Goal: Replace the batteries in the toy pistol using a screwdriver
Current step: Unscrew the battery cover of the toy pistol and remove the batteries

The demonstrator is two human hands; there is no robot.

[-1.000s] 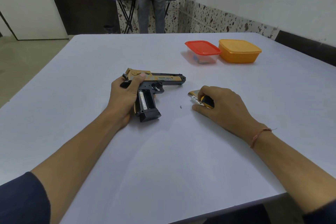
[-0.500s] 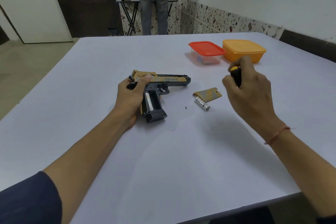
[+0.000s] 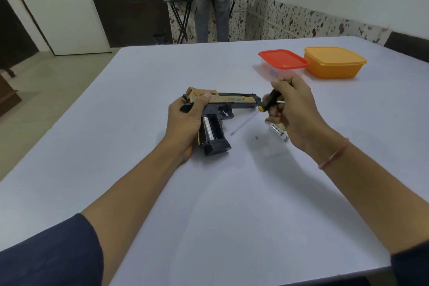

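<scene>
Left hand [image 3: 185, 123] is clamped round the back of the pistol [image 3: 234, 100], thumb over the top of the slide, pinning it flat on the desk [image 3: 232, 204]. The barrel runs crosswise, muzzle aimed straight at the right hand [image 3: 294, 111], and the grip points back toward the person with its compartment [image 3: 216, 131] open and facing up. One battery [image 3: 207, 129] sits in the slot nearer the left palm, and the slot beside it looks empty. The right hand has its fingers wrapped round the screwdriver [image 3: 269, 103], handle up by the muzzle, with the shaft slanting down and away from that hand toward the grip. Here's the crux: the tip stops short of the grip on its open side, so the compartment lies just beyond the blade, along the line the shaft already points. The slots run lengthwise along the grip, nearly square to the shaft, so I'd judge any prying at that seated battery means coming in across it. A loose battery [image 3: 278, 133] lies on the desk right under the right hand, half hidden by it, and a tiny screw [image 3: 256, 137] sits between that battery and the tip. Whether the loose battery is old or new, I can't tell. The right hand is plainly the nearer one to both.
</scene>
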